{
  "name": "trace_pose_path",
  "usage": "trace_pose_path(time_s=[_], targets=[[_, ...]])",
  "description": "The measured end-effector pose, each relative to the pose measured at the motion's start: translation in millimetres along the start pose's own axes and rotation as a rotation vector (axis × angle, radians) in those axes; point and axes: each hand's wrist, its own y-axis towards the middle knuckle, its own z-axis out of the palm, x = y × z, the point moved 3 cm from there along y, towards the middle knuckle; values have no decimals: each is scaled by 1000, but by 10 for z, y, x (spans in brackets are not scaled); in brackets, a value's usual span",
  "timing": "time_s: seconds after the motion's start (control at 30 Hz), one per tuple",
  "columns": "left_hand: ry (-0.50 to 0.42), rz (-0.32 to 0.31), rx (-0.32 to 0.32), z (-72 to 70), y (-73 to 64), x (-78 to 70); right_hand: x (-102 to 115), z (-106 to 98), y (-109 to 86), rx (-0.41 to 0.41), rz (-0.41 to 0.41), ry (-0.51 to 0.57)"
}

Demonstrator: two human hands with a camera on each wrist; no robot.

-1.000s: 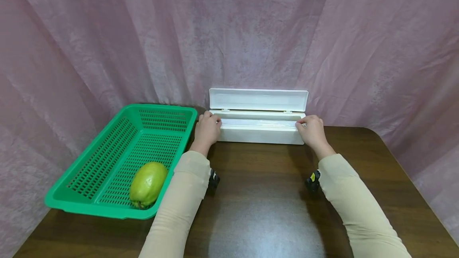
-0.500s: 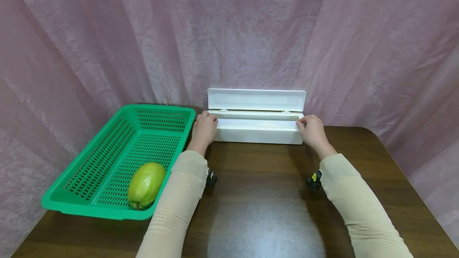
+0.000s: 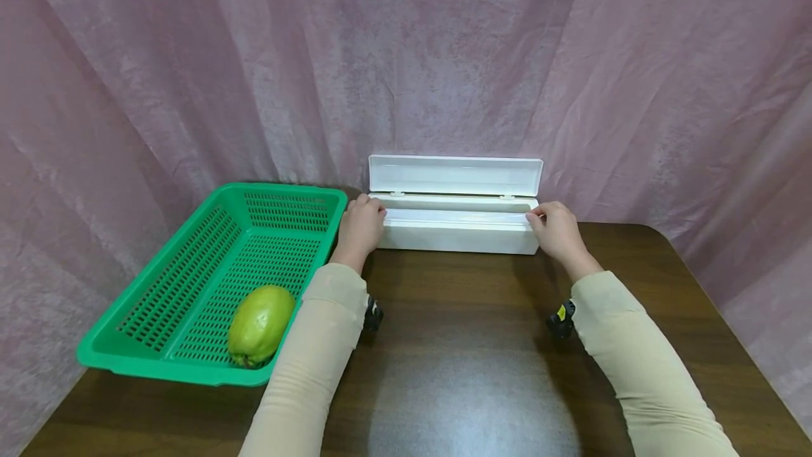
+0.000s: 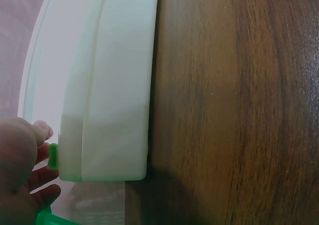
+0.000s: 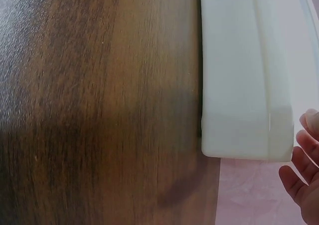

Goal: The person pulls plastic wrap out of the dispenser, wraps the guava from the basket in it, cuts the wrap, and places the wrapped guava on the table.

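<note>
A long white cling film dispenser box [image 3: 458, 240] stands at the back of the table, its hinged lid [image 3: 455, 176] raised against the curtain. Shiny clear cling film [image 3: 453, 218] lies along the box's open top. My left hand [image 3: 361, 231] is at the left end, thumb and forefinger pinching the film's edge. At the opposite end my right hand [image 3: 560, 235] pinches the other edge, its remaining fingers loosely bent beside the box. A small green tab [image 4: 53, 156] shows at the box's end near my left fingers in the left wrist view.
A green perforated plastic basket [image 3: 177, 371] sits on the left, close beside my left forearm. Inside it lies a large yellow-green fruit [image 3: 261, 325]. The dark wooden table [image 3: 469, 316] runs up to a pink curtain [image 3: 457, 55] behind the box.
Both hands stay at the ends of the box; they have shifted very slightly outward. The box, lid, basket and fruit keep their places, apart from a small camera shift.
</note>
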Motion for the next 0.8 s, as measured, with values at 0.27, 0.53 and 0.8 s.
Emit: trace_pose_path(time_s=[0.27,0.53,0.8], targets=[[-3,10,-1,-31,-21,-7,26,-45,-22,1,-20,-2],[-14,14,-13,-43,-16,10,35,-82,-17,-2,-28,3],[-33,-1,-23,-49,-24,12,34,-101,-36,-9,-37,7]])
